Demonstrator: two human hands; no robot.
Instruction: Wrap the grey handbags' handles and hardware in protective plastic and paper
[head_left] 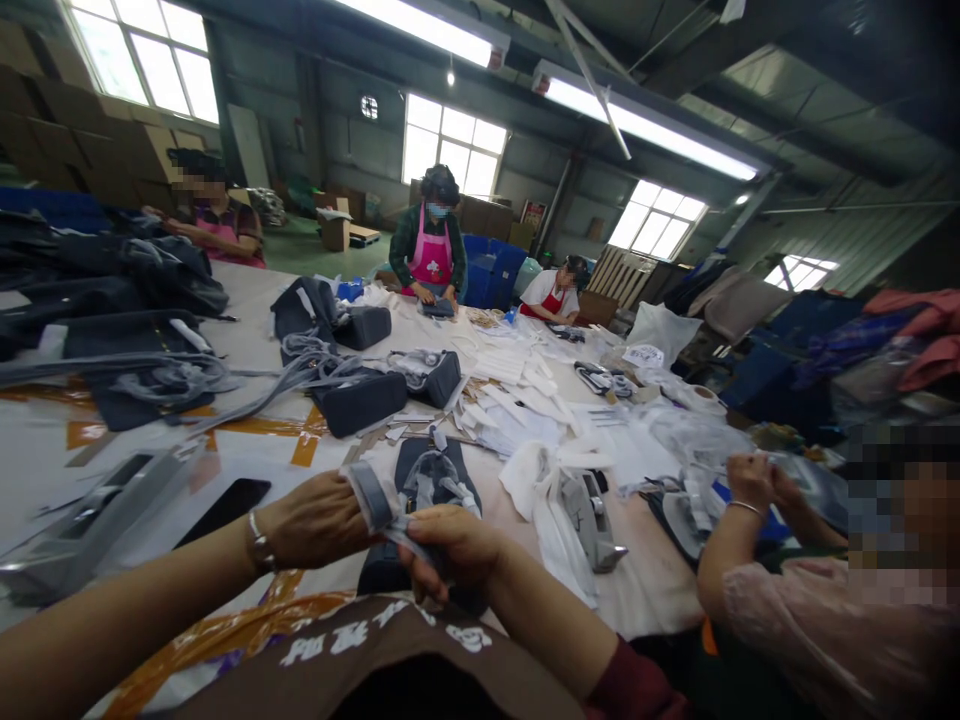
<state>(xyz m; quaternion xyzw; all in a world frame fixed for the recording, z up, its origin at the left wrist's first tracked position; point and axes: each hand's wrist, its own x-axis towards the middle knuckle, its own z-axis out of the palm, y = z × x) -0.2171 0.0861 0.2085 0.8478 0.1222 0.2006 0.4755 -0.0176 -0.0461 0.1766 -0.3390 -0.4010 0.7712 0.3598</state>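
Observation:
Close in front of my body, both hands grip a dark strap wrapped in whitish translucent film [370,497]. My left hand [324,517], with a bracelet at the wrist, is closed on its upper end; the fingertips are hidden behind it. Lower down, my right hand [459,540] pinches the film-wrapped length between thumb and fingers. Just beyond them lies a dark blue handbag [420,455], with crumpled clear wrapping on it, partly covered by my hands. A black phone [225,512] lies beside my left forearm.
A grey tape dispenser [105,525] stands at left, another metal tool [591,520] at right by white sheets [517,415]. Several dark bags [360,400] with wrapped straps lie farther back. At right a co-worker's hands [754,485] hold a plastic-covered item; other people work across the table.

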